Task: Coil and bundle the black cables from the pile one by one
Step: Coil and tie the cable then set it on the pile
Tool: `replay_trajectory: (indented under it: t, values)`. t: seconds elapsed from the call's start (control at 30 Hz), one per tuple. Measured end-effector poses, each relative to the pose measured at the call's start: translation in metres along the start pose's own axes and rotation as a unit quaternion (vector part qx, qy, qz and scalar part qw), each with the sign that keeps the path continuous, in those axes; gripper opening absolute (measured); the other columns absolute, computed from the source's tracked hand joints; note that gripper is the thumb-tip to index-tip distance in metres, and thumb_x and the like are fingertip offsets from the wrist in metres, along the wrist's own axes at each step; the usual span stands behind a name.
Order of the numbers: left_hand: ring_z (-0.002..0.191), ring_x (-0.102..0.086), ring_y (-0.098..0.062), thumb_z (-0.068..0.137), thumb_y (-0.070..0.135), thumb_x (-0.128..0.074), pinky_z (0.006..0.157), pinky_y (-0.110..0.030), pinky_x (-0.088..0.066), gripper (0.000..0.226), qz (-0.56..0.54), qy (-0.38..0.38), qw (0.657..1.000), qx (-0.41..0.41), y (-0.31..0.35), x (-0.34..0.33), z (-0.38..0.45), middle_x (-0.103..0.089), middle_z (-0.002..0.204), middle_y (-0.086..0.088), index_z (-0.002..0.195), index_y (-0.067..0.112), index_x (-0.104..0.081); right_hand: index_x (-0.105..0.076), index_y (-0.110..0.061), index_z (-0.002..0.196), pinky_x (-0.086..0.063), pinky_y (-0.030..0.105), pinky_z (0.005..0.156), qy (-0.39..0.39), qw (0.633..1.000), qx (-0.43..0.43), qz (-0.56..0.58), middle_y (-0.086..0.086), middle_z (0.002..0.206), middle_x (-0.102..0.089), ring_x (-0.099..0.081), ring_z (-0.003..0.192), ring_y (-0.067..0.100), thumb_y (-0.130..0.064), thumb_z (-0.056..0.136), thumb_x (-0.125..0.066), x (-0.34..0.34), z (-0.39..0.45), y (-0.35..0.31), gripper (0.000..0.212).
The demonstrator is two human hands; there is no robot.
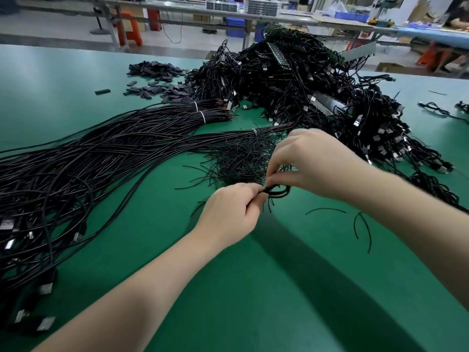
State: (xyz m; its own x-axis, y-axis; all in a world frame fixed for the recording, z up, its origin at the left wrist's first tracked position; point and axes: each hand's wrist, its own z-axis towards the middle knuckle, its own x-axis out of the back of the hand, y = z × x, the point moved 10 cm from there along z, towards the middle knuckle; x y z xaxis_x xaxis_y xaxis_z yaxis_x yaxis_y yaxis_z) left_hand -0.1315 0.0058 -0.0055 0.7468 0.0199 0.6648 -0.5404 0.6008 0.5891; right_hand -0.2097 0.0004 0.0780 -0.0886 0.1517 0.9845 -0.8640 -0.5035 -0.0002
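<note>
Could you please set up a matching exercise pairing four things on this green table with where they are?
Things:
1. coiled cable
2. heap of short twist ties
3. long tied cable bundles
4. heap of flat black sleeves

Places:
A. far left of the table
B. stretching off the left edge
C. between the left hand and right hand
D. just beyond both hands

Pairs: 1-C, 2-D, 3-B, 4-A

Table (279, 275): smooth green mat, soft sheen.
Cables (76, 161): glossy black plastic sheath.
Plugs (357, 122): bright metal shells.
Ties (243, 158) beyond fingers: thin matt black.
</note>
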Motion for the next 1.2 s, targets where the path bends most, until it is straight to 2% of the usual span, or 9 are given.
replay_trajectory:
  t: [0.17, 0.3, 0.37, 0.47, 0.63, 0.8, 0.9, 1.07, 1.2]
  values:
    - [0.063, -0.044, -0.005, 0.097, 0.028, -0.047, 0.061, -0.024, -0.039, 0.025, -0.224, -0.102, 0.969, -0.012, 0.016, -0.016, 0.002, -0.048, 0.065, 0.011, 0.077, 0.017, -0.058, -0.072, -0.020, 0.080, -0.048, 0.035, 0.074, -0.228, 0.895, -0.086, 0.373, -0.002, 0.079, -0.072, -0.062, 0.072, 0.012, -0.040, 0.072, -0.071, -0.039, -0.003, 0.040, 0.022]
    - [0.064, -0.041, -0.008, 0.096, 0.031, -0.045, 0.066, -0.023, -0.036, 0.028, -0.459, -0.053, 0.878, 0.126, -0.003, -0.018, 0.004, -0.047, 0.063, 0.010, 0.075, 0.028, -0.063, -0.068, -0.010, 0.082, -0.041, 0.025, 0.062, -0.121, 0.789, -0.171, 0.577, -0.003, 0.074, -0.070, -0.061, 0.067, 0.007, -0.022, 0.082, -0.063, -0.073, -0.017, 0.045, 0.013]
    - [0.062, -0.038, -0.010, 0.099, 0.031, -0.046, 0.064, -0.025, -0.034, 0.029, -0.498, 0.000, 0.844, 0.198, -0.021, -0.019, 0.003, -0.045, 0.062, 0.007, 0.077, 0.020, -0.061, -0.069, -0.013, 0.081, -0.041, 0.019, 0.056, 0.042, 0.824, -0.180, 0.535, -0.009, 0.068, -0.068, -0.058, 0.063, 0.004, -0.018, 0.087, -0.066, -0.069, -0.023, 0.045, 0.009]
    - [0.061, -0.038, -0.008, 0.101, 0.030, -0.046, 0.063, -0.026, -0.034, 0.033, -0.424, 0.051, 0.875, 0.229, -0.032, -0.016, -0.002, -0.043, 0.062, 0.009, 0.071, 0.021, -0.056, -0.071, -0.021, 0.074, -0.037, 0.011, 0.058, 0.211, 0.876, -0.183, 0.393, -0.017, 0.062, -0.064, -0.054, 0.058, 0.000, -0.017, 0.087, -0.070, -0.049, -0.040, 0.030, 0.014]
    - [0.059, -0.043, 0.000, 0.097, 0.030, -0.051, 0.059, -0.016, -0.036, 0.036, -0.302, 0.108, 0.926, 0.199, -0.028, 0.000, -0.007, -0.050, 0.058, 0.019, 0.063, 0.034, -0.060, -0.069, -0.013, 0.073, -0.043, 0.026, 0.064, 0.258, 0.917, -0.189, 0.239, -0.009, 0.068, -0.063, -0.056, 0.066, 0.010, -0.017, 0.086, -0.070, -0.033, -0.045, 0.008, 0.014]
    - [0.068, -0.053, 0.000, 0.098, 0.019, -0.056, 0.066, -0.014, -0.042, 0.024, -0.309, 0.124, 0.924, 0.185, -0.027, 0.004, -0.010, -0.062, 0.070, 0.016, 0.080, 0.017, -0.072, -0.069, -0.016, 0.072, -0.043, 0.024, 0.064, 0.271, 0.908, -0.205, 0.245, -0.010, 0.068, -0.065, -0.056, 0.067, 0.007, -0.018, 0.086, -0.068, -0.032, -0.047, 0.008, 0.015]
    - [0.084, -0.065, 0.003, 0.097, 0.018, -0.058, 0.075, -0.012, -0.047, 0.020, -0.356, 0.139, 0.901, 0.204, -0.030, 0.001, -0.013, -0.074, 0.087, 0.015, 0.095, 0.023, -0.077, -0.069, -0.023, 0.071, -0.039, 0.010, 0.058, 0.264, 0.835, -0.259, 0.407, -0.016, 0.064, -0.066, -0.057, 0.061, -0.001, -0.020, 0.087, -0.069, -0.052, -0.049, 0.016, 0.016]
    - [0.080, -0.064, 0.012, 0.097, 0.013, -0.058, 0.071, -0.005, -0.046, 0.044, -0.402, 0.160, 0.880, 0.199, -0.026, 0.008, -0.011, -0.071, 0.079, 0.026, 0.071, 0.045, -0.075, -0.073, -0.011, 0.082, -0.048, 0.017, 0.062, 0.218, 0.643, -0.302, 0.669, -0.003, 0.068, -0.070, -0.060, 0.062, 0.006, -0.016, 0.077, -0.079, -0.090, -0.045, 0.018, 0.009]
    - [0.069, -0.059, -0.001, 0.098, 0.018, -0.057, 0.066, -0.013, -0.047, 0.030, -0.429, 0.126, 0.868, 0.215, -0.029, -0.001, -0.011, -0.070, 0.074, 0.011, 0.079, 0.027, -0.078, -0.073, -0.014, 0.078, -0.049, 0.021, 0.064, 0.187, 0.636, -0.303, 0.685, 0.009, 0.078, -0.072, -0.062, 0.072, 0.016, -0.014, 0.076, -0.078, -0.092, -0.042, 0.023, 0.005]
